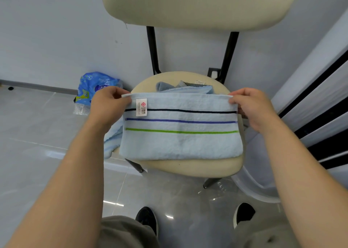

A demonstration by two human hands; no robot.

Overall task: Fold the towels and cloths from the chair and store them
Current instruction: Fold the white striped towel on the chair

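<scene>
The left hand (108,104) and right hand (252,106) are bare, as are both forearms (62,182). Lower down, grey-olive trousers (122,232) (or shorts, cut unclear) and dark shoes (146,219) with white sole rims

Left hand (108,104) and right hand (252,106) pinching folded striped towel (180,135) corners, above chair (188,167) seat

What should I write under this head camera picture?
Left hand and right hand pinch a striped towel by its top corners over the chair.
</scene>
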